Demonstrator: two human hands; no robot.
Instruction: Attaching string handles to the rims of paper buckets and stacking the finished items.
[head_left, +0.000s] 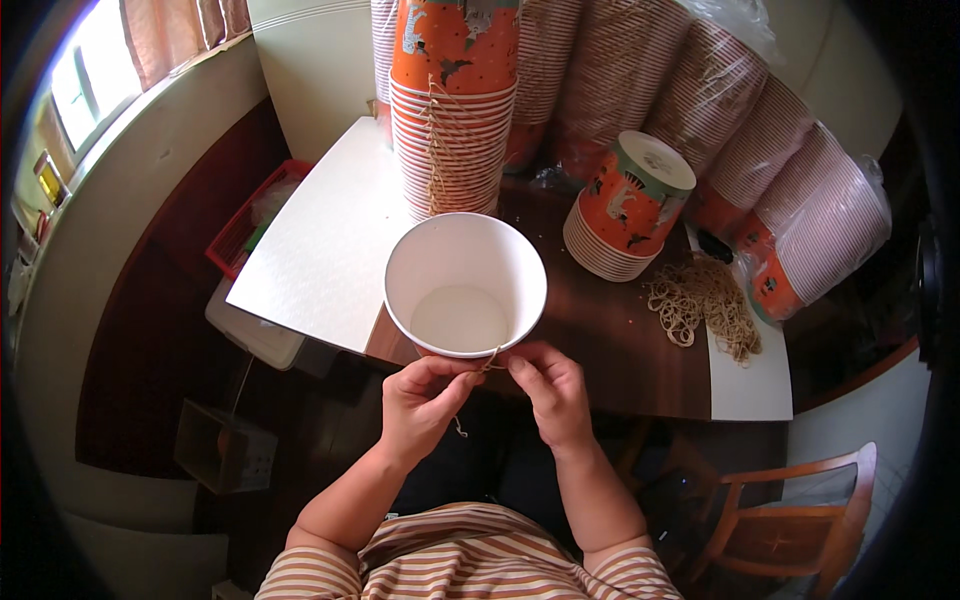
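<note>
Two bare hands, left (427,402) and right (553,395), are nearly closed, fingertips pinching one thin tan cord (491,362) between them; the cord sits at the near rim of one open white-lined bucket (462,265), which stands upright at the front edge of the desk (610,365); the desk has a dark brown middle and white ends, with one wooden chair (790,520) to its right; farther back lie one heap of tan cords (705,305), one short upside-down stack of orange buckets (628,210) and one tall stack (452,140); beyond stand at least five plastic-wrapped stacks (705,95); one window (90,85) is far left.
</note>
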